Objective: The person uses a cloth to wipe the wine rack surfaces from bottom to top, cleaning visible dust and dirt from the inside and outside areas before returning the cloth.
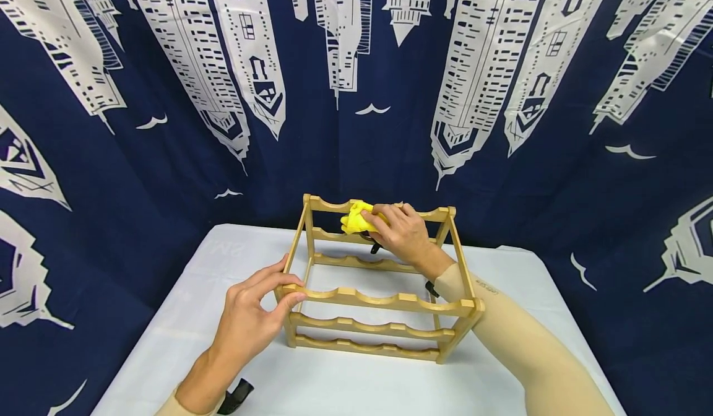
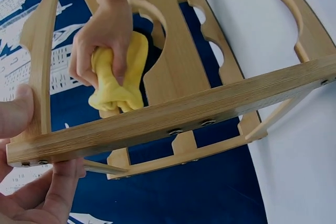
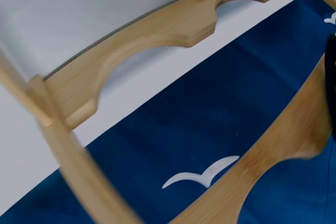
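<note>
A wooden wine rack (image 1: pixel 379 299) with scalloped rails in several tiers stands upright on the white table. At its near left top corner, my left hand (image 1: pixel 247 317) grips the frame between thumb and fingers. My right hand (image 1: pixel 403 233) reaches across the rack to the far side and holds a bunched yellow cloth (image 1: pixel 356 219) against the far top rail. From the left wrist view, the cloth (image 2: pixel 121 82) is folded over the scalloped rail, with the thumb pressing on it. The right wrist view shows only rack rails (image 3: pixel 152 35); hand and cloth are outside it.
The white-covered table (image 1: pixel 401 385) extends around the rack. Behind it and to both sides hangs a dark blue cloth (image 1: pixel 345 156) printed with white buildings and birds. A black wrist-camera piece (image 1: pixel 236 396) sits at the left wrist. The right forearm passes over the rack's right side.
</note>
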`<state>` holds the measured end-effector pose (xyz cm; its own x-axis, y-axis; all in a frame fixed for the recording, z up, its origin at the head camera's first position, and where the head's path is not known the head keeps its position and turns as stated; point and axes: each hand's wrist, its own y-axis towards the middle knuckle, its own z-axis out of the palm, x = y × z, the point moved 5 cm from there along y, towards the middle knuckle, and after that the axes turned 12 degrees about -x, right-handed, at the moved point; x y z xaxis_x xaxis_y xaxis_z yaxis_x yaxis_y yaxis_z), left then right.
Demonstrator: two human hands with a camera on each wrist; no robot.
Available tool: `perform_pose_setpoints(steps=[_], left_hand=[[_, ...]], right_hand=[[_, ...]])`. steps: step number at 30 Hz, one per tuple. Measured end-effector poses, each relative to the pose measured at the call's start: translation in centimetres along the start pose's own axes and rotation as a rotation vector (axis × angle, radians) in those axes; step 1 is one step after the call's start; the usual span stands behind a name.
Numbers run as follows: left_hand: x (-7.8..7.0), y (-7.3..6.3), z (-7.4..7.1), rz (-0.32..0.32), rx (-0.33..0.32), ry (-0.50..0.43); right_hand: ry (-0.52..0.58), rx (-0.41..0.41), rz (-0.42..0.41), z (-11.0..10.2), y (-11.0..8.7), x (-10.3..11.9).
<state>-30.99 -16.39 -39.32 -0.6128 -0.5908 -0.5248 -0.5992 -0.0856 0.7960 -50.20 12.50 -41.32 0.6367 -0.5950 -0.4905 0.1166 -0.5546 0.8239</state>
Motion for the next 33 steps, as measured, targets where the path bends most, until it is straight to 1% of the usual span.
perform_pose_setpoints(steps=[5,8,11,15,18,21,24,29,31,33], left_hand=[[-0.1,0.0,0.3,0.031,-0.020,0.013],[-0.2,0.0,0.4,0.042,-0.029,0.018],[-0.3,-0.2,0.5,0.035,-0.023,0.012],[-0.5,-0.6,0.7,0.031,-0.014,0.007],[-0.6,-0.7,0.8,0.033,-0.012,0.010],[-0.7,-0.7,0.8,0.031,-0.012,0.017],[-0.7,-0.6,0.6,0.033,-0.017,0.022],[-0.7,-0.4,0.2,0.040,-0.033,0.023],[-0.6,-0.4,0.1,0.037,-0.034,0.022],[-0.4,-0.5,0.1,0.025,-0.032,0.021]], right_hand=[[0.022,-0.025,0.089,-1.2,-0.9,-1.1],[0.024,-0.036,0.146,-1.6,-1.6,-1.3],[0.000,-0.043,0.188,-2.0,-2.4,-1.1],[-0.059,-0.054,0.245,-2.8,-3.8,-0.8],[-0.101,-0.067,0.289,-3.5,-4.5,-0.8],[-0.114,-0.090,0.333,-4.2,-4.9,-0.9],[-0.088,-0.107,0.389,-4.8,-5.4,-1.2],[0.033,-0.097,0.515,-5.7,-6.4,-1.2],[0.048,-0.091,0.565,-6.0,-6.7,-1.1],[0.035,-0.085,0.590,-6.3,-7.1,-0.9]])
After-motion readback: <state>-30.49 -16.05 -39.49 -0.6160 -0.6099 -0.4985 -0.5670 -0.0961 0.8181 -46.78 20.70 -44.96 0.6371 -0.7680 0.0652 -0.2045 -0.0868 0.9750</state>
